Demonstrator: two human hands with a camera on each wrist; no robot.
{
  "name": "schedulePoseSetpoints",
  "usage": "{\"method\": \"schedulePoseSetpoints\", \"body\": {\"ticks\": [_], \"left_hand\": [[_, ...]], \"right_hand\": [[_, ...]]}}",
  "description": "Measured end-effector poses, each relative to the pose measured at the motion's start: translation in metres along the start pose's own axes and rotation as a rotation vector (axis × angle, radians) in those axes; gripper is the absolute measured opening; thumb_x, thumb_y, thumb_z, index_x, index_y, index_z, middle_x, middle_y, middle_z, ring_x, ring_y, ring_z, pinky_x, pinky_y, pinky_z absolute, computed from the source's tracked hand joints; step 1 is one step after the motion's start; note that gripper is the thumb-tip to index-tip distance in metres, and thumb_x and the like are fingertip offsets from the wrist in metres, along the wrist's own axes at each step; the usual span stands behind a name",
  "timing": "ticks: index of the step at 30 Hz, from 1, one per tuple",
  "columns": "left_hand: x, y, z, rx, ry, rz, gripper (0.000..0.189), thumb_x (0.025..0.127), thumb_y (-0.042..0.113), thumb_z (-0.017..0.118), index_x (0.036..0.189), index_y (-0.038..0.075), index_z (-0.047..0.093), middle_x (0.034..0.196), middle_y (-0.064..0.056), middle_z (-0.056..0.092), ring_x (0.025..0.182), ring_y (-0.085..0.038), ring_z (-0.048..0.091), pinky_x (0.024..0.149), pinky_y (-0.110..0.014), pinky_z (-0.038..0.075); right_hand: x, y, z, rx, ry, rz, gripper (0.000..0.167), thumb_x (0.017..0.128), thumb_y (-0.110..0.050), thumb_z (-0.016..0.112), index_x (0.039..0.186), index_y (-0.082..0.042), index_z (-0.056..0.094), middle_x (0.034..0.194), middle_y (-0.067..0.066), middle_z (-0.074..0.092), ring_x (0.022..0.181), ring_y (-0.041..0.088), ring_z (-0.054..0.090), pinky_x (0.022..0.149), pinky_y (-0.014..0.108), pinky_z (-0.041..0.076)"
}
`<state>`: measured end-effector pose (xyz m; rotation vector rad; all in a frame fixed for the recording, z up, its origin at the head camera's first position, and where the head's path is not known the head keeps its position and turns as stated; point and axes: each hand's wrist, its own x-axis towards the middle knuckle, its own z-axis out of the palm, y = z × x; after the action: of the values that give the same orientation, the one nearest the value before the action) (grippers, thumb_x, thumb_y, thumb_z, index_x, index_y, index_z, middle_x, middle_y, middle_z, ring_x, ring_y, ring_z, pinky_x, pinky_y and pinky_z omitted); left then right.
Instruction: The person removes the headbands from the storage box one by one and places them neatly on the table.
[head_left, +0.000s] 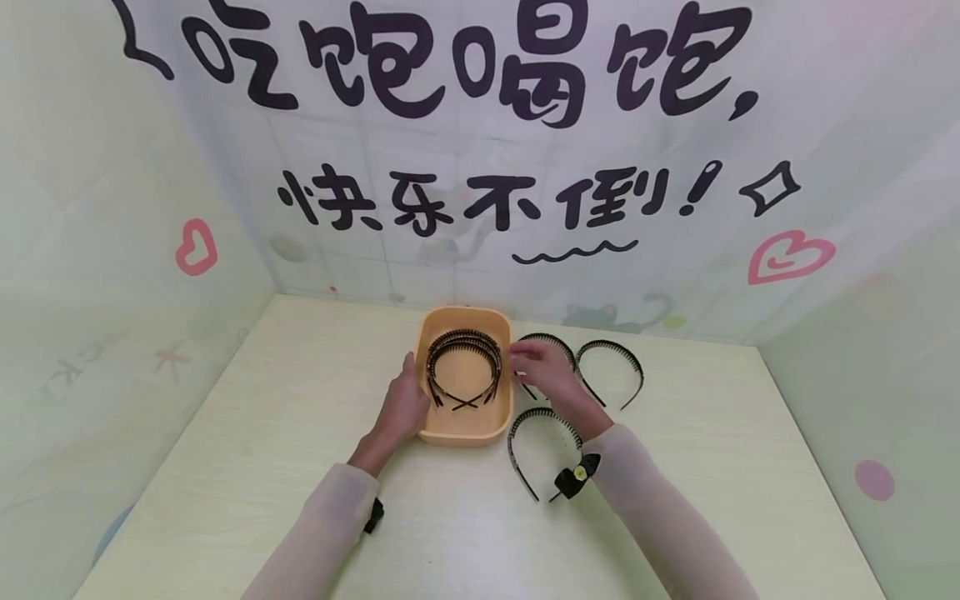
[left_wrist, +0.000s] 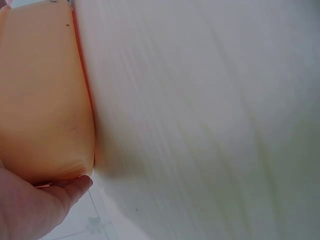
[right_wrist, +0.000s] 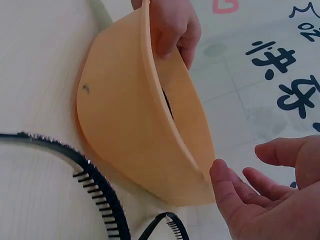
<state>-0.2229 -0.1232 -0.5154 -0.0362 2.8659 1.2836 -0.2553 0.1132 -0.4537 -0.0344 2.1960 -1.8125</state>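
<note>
An orange plastic box (head_left: 468, 437) contains several black toothed headbands (head_left: 463, 333), overlapping with their ends crossed. My left hand (head_left: 406, 403) grips the box's left wall; in the right wrist view its thumb is inside the rim and its other fingers are outside. At the right rim hovers my right hand (head_left: 546, 367), thumb and fingers spread apart with nothing between them in the right wrist view. Below its palm lies a headband (head_left: 551, 337), partly covered by the hand. Another headband (head_left: 611, 343) lies to its right, and a third headband (head_left: 542, 411) lies nearer me, under the right wrist.
The pale wooden table (head_left: 315, 492) meets a printed back wall (head_left: 480, 150) just behind the box. Side walls rise at left and right. A black wrist strap with a small yellow flower (head_left: 579, 473) overlaps the nearest headband in the head view.
</note>
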Motion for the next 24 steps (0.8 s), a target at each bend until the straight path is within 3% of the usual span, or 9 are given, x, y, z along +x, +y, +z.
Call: {"method": "schedulePoseSetpoints", "body": {"ticks": [4, 11, 15, 24], "left_hand": [[0.0, -0.001, -0.001, -0.01, -0.001, -0.001, 0.066, 0.093, -0.007, 0.034, 0.154, -0.011, 0.008, 0.13, -0.042, 0.052, 0.086, -0.035, 0.069, 0.069, -0.04, 0.056], [-0.001, -0.001, -0.001, -0.021, 0.003, 0.003, 0.066, 0.092, -0.008, 0.035, 0.153, -0.011, 0.009, 0.126, -0.042, 0.054, 0.083, -0.034, 0.069, 0.064, -0.037, 0.055], [-0.001, 0.0, -0.001, -0.027, -0.014, -0.014, 0.067, 0.092, -0.008, 0.036, 0.154, -0.01, 0.008, 0.119, -0.042, 0.058, 0.069, -0.029, 0.066, 0.058, -0.034, 0.052], [0.0, 0.001, -0.002, -0.023, -0.016, -0.007, 0.067, 0.093, -0.007, 0.035, 0.154, -0.011, 0.009, 0.125, -0.042, 0.055, 0.074, -0.029, 0.067, 0.064, -0.036, 0.054]], "right_hand": [[-0.001, -0.005, 0.016, -0.016, -0.073, 0.03, 0.05, 0.098, -0.009, 0.057, 0.144, 0.005, 0.045, 0.138, 0.025, 0.051, 0.125, 0.04, 0.054, 0.103, 0.047, 0.047], [-0.003, -0.01, 0.039, -0.101, -0.105, 0.047, 0.07, 0.097, -0.02, 0.061, 0.154, 0.002, 0.027, 0.161, 0.02, 0.025, 0.148, 0.035, 0.023, 0.117, 0.052, 0.026], [-0.002, -0.008, 0.048, -0.112, -0.111, 0.087, 0.077, 0.095, -0.024, 0.063, 0.156, -0.002, 0.021, 0.163, 0.018, 0.019, 0.148, 0.036, 0.021, 0.117, 0.055, 0.024], [0.009, 0.0, 0.065, -0.165, -0.025, 0.093, 0.084, 0.094, -0.022, 0.064, 0.157, -0.001, 0.013, 0.161, 0.024, 0.017, 0.147, 0.04, 0.022, 0.115, 0.056, 0.027]]}}
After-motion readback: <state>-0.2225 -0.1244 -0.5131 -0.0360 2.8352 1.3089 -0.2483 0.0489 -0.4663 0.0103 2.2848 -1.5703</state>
